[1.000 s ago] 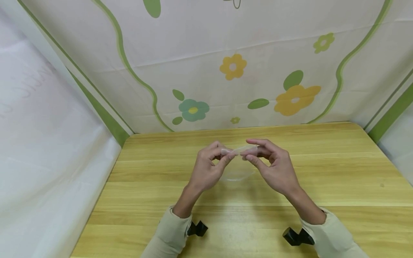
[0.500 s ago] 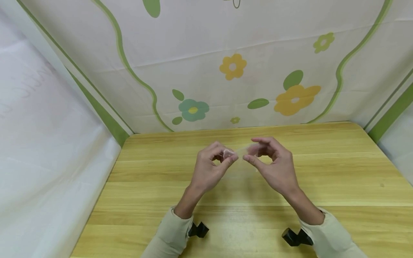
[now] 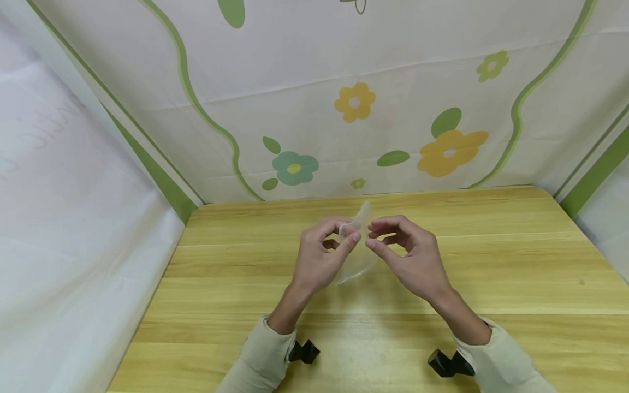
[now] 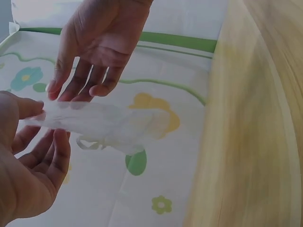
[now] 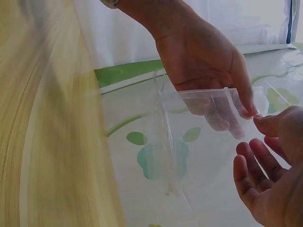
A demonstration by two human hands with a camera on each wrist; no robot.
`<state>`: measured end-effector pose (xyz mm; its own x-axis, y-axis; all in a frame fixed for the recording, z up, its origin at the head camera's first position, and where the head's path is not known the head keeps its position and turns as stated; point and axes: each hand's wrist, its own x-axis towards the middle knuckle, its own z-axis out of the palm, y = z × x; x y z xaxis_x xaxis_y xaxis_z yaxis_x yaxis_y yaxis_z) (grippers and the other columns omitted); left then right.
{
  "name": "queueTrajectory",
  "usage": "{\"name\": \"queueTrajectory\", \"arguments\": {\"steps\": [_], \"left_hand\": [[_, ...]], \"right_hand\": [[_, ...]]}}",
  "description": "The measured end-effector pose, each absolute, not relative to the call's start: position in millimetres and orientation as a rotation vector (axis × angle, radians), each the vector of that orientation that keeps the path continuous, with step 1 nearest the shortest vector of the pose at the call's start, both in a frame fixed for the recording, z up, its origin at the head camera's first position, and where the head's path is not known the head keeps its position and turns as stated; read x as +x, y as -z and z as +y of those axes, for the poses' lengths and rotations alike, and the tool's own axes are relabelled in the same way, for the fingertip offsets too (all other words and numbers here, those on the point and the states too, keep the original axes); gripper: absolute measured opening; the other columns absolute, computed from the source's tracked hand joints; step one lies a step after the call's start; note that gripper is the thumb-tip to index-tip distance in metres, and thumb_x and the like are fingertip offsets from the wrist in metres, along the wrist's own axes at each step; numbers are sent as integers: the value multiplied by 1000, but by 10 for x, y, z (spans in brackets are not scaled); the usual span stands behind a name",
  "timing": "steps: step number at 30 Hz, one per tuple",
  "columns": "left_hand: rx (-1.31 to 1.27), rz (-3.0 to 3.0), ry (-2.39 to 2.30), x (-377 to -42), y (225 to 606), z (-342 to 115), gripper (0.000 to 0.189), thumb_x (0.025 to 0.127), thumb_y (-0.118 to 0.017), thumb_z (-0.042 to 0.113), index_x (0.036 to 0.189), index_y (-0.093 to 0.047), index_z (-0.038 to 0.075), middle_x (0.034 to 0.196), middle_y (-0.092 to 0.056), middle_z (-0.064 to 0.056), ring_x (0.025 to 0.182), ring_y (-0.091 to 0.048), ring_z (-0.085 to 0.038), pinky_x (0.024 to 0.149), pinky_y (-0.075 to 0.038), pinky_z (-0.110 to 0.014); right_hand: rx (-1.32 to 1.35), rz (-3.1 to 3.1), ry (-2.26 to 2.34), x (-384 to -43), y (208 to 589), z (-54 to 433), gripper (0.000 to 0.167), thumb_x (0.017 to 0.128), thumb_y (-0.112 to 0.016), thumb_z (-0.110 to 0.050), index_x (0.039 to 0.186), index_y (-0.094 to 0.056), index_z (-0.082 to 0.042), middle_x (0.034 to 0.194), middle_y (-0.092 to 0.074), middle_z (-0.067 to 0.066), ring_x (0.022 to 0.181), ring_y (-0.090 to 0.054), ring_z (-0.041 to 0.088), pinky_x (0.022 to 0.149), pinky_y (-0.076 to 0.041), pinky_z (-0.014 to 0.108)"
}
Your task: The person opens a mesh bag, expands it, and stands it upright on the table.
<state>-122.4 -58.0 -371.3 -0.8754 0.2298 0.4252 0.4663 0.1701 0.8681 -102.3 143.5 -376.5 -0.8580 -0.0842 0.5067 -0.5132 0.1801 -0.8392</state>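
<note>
A thin, clear plastic bag [image 3: 357,263] hangs between the two hands above the table. My left hand [image 3: 318,259] pinches it near the top edge between thumb and index finger. In the right wrist view, the left hand's fingers show through the see-through film [image 5: 213,105]. My right hand [image 3: 416,263] is just right of the bag, its thumb and fingers apart and loosely bent, fingertips close to the bag's edge. The left wrist view has the right hand [image 4: 102,42] with palm and fingers spread behind the bag [image 4: 113,125].
Below the hands lies a wood-grain table [image 3: 236,305]. A white cloth with printed flowers [image 3: 304,109] rises behind it, and a plain white sheet [image 3: 73,218] stands on the left. Black camera mounts [image 3: 308,351] stick out from both sleeves.
The right hand has let go of the bag's edge and moved slightly left. The bag has swung from stretched across both hands to upright in the left hand's pinch.
</note>
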Motion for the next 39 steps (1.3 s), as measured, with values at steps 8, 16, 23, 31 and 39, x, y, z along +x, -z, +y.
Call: {"name": "queueTrajectory", "arguments": {"steps": [8,16,23,31,39], "left_hand": [[-855,-2178,2064,-1214,3731,-591,54,109,-63,46,127,-71,-5,130,-71,-24,110,-70,-20,73,-66,-31],[-888,-2170,2068,-1209,3737,-568,30,110,-62,14,132,-69,-5,134,-70,-24,107,-69,-19,70,-66,-35],[-839,-2202,1995,-1190,3762,-519,19,104,-70,6,120,-77,-1,119,-74,-17,96,-68,-9,66,-66,-45],[-856,-2184,1908,-1195,3746,-501,9,103,-72,6,106,-77,0,105,-76,-17,87,-66,-7,63,-62,-27],[-777,-2196,1792,-1229,3728,-560,8,103,-71,6,102,-75,0,102,-75,-16,86,-67,-10,62,-61,-26]], "right_hand": [[568,-2083,-1778,-1049,3774,1449,34,90,-79,13,121,-73,1,113,-75,8,102,-74,10,82,-63,20],[578,-2033,-1850,-1048,3781,1459,38,86,-80,16,121,-71,4,112,-74,-3,101,-74,11,84,-62,20],[575,-2034,-1818,-1038,3805,1452,37,84,-74,24,117,-71,8,114,-74,-10,98,-72,7,85,-61,19],[575,-2054,-1702,-1047,3793,1464,37,84,-76,23,115,-74,3,100,-77,-10,88,-74,5,81,-61,18],[537,-2084,-1649,-1044,3743,1483,33,87,-80,14,116,-73,0,95,-80,3,87,-75,3,81,-61,17]]}}
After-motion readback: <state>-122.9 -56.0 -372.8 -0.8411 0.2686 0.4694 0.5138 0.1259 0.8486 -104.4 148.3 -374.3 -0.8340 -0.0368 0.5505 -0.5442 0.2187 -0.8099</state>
